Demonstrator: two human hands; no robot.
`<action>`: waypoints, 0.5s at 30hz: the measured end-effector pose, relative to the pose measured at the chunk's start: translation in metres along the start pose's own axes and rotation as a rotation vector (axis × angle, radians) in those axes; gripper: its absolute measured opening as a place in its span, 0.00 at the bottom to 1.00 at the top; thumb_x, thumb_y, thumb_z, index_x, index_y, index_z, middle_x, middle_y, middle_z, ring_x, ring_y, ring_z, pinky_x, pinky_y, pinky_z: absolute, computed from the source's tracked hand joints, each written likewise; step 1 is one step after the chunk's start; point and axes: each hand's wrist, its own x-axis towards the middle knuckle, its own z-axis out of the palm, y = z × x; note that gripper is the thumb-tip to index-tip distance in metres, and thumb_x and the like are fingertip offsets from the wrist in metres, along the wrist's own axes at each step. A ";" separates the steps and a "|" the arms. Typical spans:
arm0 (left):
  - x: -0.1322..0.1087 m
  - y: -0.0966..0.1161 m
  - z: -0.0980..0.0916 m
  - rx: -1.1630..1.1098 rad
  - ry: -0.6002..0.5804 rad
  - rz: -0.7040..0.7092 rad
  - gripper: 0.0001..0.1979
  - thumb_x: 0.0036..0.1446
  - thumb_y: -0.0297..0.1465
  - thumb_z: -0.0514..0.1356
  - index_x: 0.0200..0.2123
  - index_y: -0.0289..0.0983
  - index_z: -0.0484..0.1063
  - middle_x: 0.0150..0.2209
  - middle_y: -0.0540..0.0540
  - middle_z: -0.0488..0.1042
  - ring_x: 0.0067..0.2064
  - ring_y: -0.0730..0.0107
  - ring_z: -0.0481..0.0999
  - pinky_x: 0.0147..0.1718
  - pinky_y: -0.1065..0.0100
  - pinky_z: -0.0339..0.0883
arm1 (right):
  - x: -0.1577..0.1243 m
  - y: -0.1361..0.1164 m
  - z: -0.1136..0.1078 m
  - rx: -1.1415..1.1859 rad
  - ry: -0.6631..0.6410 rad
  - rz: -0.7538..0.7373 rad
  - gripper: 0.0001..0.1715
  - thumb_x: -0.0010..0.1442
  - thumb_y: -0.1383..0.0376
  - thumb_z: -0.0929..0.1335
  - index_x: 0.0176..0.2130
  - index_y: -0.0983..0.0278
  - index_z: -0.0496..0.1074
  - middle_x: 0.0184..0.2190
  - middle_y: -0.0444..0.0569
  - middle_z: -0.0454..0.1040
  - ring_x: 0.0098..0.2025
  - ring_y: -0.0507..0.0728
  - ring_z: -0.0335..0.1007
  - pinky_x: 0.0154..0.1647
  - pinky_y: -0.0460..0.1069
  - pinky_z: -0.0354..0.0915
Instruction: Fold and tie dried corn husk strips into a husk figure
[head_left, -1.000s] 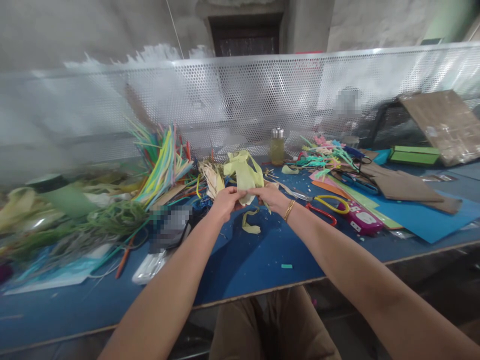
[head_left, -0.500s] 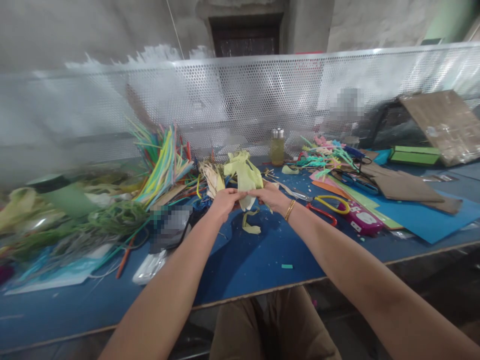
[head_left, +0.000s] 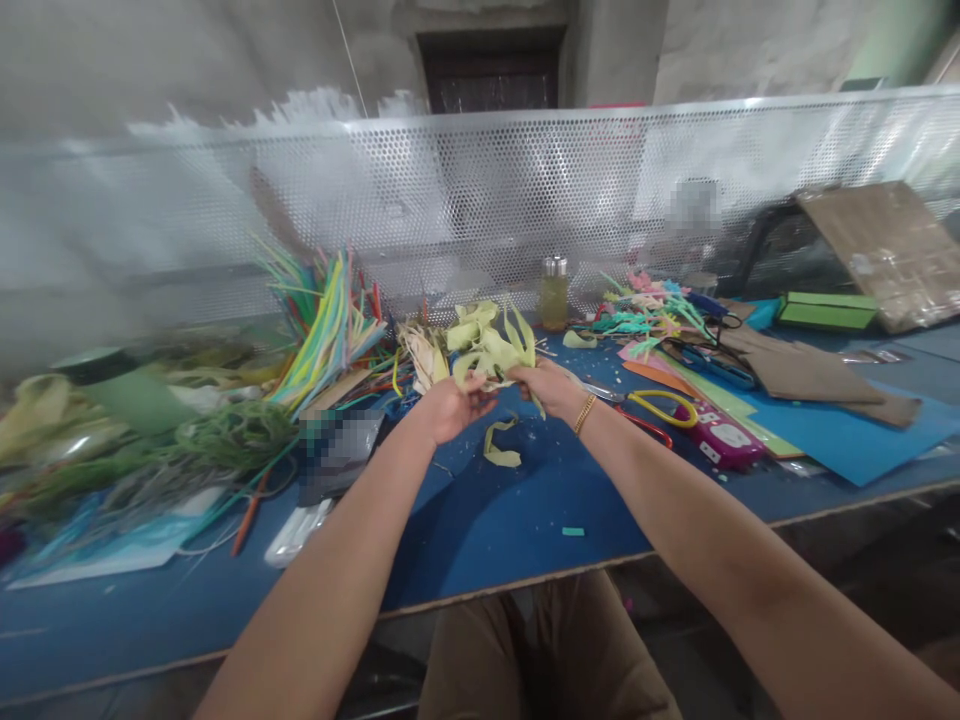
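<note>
My left hand [head_left: 456, 405] is closed on the lower left side of a bunch of pale yellow-green, husk-like strips [head_left: 491, 348], its fingers curled. From the other side, my right hand [head_left: 551, 388] pinches the bunch between thumb and fingers; a gold bracelet is on that wrist. The strips fan upward and bend over above both hands. Below them, a loose curled strip [head_left: 501, 445] of the same colour lies on the blue tabletop [head_left: 517, 520]. Scissors [head_left: 660, 410] with yellow and red handles rest just right of my right hand.
Coloured pipe cleaners [head_left: 330, 325] stand at the left, beside tangled green yarn [head_left: 232, 430]. A clear jar [head_left: 555, 292] stands near the perforated metal screen [head_left: 510, 210]. Right of the scissors lie a magenta device [head_left: 724, 435], coloured paper [head_left: 862, 430] and cardboard [head_left: 810, 372].
The broad flat strip between my hands has turned and folded, so narrower pieces now fan upward. My left fingers have shifted their hold, and my hands are slightly further apart.
</note>
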 end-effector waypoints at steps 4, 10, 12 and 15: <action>-0.002 -0.001 0.004 -0.021 -0.002 -0.107 0.05 0.48 0.31 0.64 0.29 0.36 0.74 0.30 0.43 0.77 0.31 0.65 0.76 0.34 0.63 0.70 | -0.002 0.001 0.002 0.008 -0.040 0.018 0.05 0.45 0.67 0.70 0.27 0.64 0.69 0.18 0.42 0.67 0.19 0.48 0.57 0.18 0.43 0.54; 0.004 -0.011 0.009 0.062 0.095 0.025 0.08 0.41 0.30 0.69 0.26 0.36 0.74 0.22 0.49 0.71 0.25 0.70 0.71 0.27 0.69 0.64 | -0.009 -0.001 0.010 -0.020 -0.051 0.080 0.09 0.41 0.71 0.73 0.26 0.64 0.71 0.18 0.41 0.68 0.19 0.48 0.58 0.17 0.43 0.53; 0.005 -0.009 0.009 0.024 0.093 0.050 0.06 0.45 0.29 0.67 0.28 0.36 0.74 0.25 0.48 0.74 0.29 0.69 0.72 0.30 0.69 0.66 | -0.008 -0.003 0.007 -0.005 0.013 0.102 0.09 0.41 0.73 0.73 0.26 0.64 0.71 0.17 0.40 0.66 0.20 0.47 0.57 0.17 0.42 0.53; 0.002 0.001 0.008 -0.089 0.062 0.114 0.04 0.53 0.31 0.62 0.29 0.37 0.73 0.30 0.46 0.76 0.35 0.68 0.75 0.38 0.67 0.70 | -0.003 -0.004 -0.002 0.012 0.104 0.143 0.08 0.45 0.74 0.72 0.27 0.65 0.70 0.17 0.39 0.64 0.19 0.46 0.55 0.17 0.42 0.53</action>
